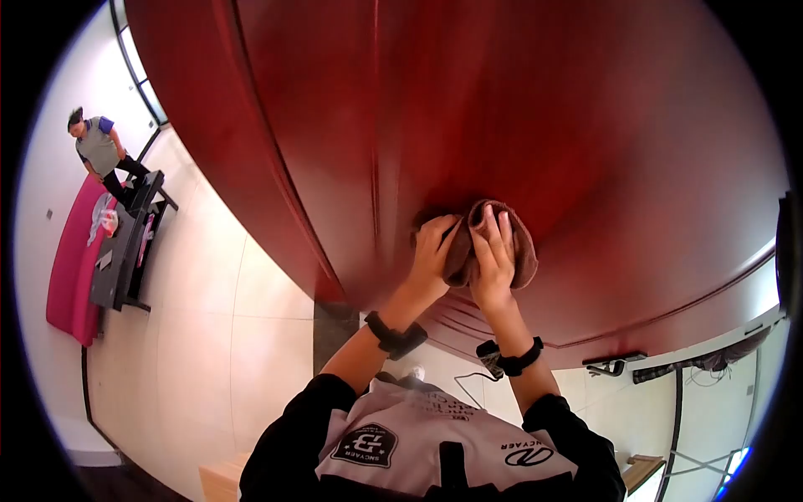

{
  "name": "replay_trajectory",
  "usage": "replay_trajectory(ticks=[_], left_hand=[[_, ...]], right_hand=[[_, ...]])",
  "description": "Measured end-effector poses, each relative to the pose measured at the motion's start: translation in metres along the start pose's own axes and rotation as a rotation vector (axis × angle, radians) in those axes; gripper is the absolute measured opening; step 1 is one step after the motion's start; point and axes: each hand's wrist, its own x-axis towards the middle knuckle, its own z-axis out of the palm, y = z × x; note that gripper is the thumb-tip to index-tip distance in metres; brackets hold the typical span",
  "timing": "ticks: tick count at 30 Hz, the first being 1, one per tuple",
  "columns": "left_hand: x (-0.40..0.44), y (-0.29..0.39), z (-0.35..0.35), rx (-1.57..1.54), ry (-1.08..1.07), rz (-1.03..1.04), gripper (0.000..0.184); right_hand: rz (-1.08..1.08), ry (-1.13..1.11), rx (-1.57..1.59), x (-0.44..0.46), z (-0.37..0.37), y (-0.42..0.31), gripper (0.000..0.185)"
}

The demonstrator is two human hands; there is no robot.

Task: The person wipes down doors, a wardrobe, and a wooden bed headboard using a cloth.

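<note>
A folded brown cloth (524, 251) lies against a glossy dark-red wooden door (468, 109). My right hand (493, 255) holds the cloth, its fingers stretched along the rolled fold and the thumb side toward the left. Close beside it, my left hand (433, 258) has its fingers bent around the cloth's left edge; the fingertips are partly hidden there. Both wrists wear black bands, and a small device sits on the right one.
At the far left, a person (100, 151) stands by a dark table (117, 259) and a magenta sofa (74, 268). Pale floor tiles (209, 335) run below the door. A black door handle (615, 365) shows at lower right, near dark clothing (719, 358).
</note>
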Motion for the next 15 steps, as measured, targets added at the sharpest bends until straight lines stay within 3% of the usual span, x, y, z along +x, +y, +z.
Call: replay_trajectory(ticks=[1, 3, 5, 6, 7, 9, 10, 13, 15], left_hand=[[-0.009, 0.003, -0.003, -0.086, -0.047, -0.117, 0.039], [-0.018, 0.012, -0.011, 0.049, -0.169, -0.021, 0.031], [-0.018, 0.029, -0.018, -0.434, 0.133, -0.283, 0.023], [-0.016, 0.025, -0.032, -0.399, 0.01, -0.232, 0.022], [-0.011, 0.04, -0.046, -0.381, 0.032, -0.262, 0.022], [0.006, 0.08, -0.081, -0.333, 0.332, -0.192, 0.024], [-0.005, 0.086, -0.091, -0.348, 0.455, -0.34, 0.025], [-0.009, 0.107, -0.145, 0.293, 0.461, -0.372, 0.031], [-0.015, 0.143, -0.188, 0.5, 0.208, -0.435, 0.034]], right_hand=[[-0.001, 0.0, 0.012, 0.001, -0.007, -0.007, 0.037], [0.133, 0.017, 0.152, 0.005, -0.025, -0.024, 0.038], [0.126, 0.096, 0.236, 0.004, -0.023, -0.032, 0.043], [0.171, 0.088, 0.328, 0.003, -0.028, -0.044, 0.045], [0.218, 0.057, 0.427, -0.002, -0.035, -0.057, 0.046], [0.162, 0.05, 0.492, -0.002, -0.037, -0.076, 0.047], [0.115, 0.047, 0.561, -0.002, -0.038, -0.085, 0.045], [0.014, 0.044, 0.776, 0.003, -0.034, -0.116, 0.042], [0.115, -0.041, 0.969, -0.007, -0.042, -0.141, 0.04]])
